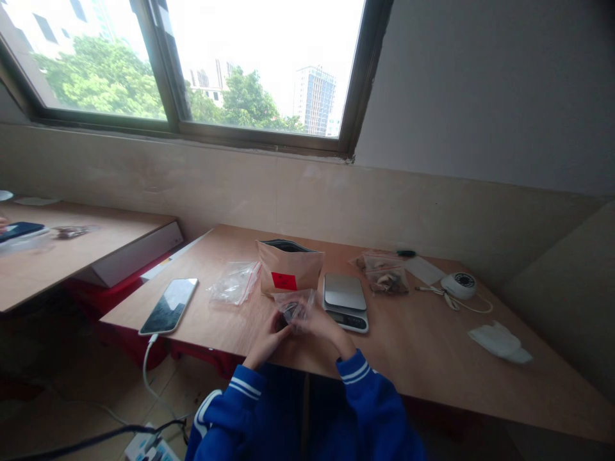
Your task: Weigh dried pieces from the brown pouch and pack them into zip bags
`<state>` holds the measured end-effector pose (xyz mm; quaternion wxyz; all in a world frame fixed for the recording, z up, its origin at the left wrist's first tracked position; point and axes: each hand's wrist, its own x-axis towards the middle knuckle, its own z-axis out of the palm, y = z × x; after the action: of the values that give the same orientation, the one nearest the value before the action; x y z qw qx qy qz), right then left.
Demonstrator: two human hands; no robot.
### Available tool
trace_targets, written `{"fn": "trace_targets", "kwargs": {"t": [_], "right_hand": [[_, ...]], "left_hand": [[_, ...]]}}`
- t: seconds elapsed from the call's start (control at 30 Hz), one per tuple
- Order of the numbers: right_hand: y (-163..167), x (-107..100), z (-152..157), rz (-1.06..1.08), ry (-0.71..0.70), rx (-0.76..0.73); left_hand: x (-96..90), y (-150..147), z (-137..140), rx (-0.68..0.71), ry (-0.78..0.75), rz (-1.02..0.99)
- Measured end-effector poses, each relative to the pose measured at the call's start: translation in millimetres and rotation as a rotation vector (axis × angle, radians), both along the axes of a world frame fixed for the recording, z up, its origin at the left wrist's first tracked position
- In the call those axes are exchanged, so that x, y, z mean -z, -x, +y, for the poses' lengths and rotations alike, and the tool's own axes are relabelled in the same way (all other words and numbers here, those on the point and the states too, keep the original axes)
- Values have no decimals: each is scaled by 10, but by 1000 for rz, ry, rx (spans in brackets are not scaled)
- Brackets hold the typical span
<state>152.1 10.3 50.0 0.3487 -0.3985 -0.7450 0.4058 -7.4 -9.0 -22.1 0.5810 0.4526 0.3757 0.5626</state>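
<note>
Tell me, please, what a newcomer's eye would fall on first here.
Probably the bright window across the upper left. Below it, on the table, an open tan pouch with a red label stands left of the scale; in front, the hands hold a clear bag.

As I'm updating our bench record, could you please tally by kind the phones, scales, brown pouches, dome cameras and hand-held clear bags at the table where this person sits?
Phone: 1
Scale: 1
Brown pouch: 1
Dome camera: 1
Clear bag between the left hand and right hand: 1
Total: 5
</note>
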Motion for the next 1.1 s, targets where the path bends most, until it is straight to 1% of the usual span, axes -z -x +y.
{"fn": "trace_targets", "kwargs": {"t": [0.07,0.17,0.37,0.43,0.53,0.6,0.67,0.8,0.87,0.93,1.0,1.1], "right_hand": [[0,-24,-6,1,-17,27],[-14,-33,-10,71,-10,-2],[-31,53,-31,215,102,-40],[-31,59,-38,250,117,-11],[-72,-5,-48,286,125,105],[-142,-118,-67,288,95,190],[-229,-296,-105,273,32,232],[-310,-812,-186,279,-130,234],[-246,-1081,-167,347,-232,253],[-119,-1293,-75,415,-351,262],[32,-1412,82,444,-457,235],[219,-1419,342,391,-570,188]], "left_hand": [[-45,-1,-13,5,5,-18],[-101,6,-35,20,39,-56],[-190,12,-86,28,89,-72],[-210,11,-98,8,81,-74],[-236,12,-107,-6,70,-72],[-256,15,-112,-13,65,-65],[-278,17,-118,-16,59,-58],[-300,19,-122,-11,68,-62],[-291,21,-117,-3,72,-68],[-271,26,-108,8,70,-66],[-249,32,-101,22,64,-56],[-219,41,-95,28,47,-44]]}}
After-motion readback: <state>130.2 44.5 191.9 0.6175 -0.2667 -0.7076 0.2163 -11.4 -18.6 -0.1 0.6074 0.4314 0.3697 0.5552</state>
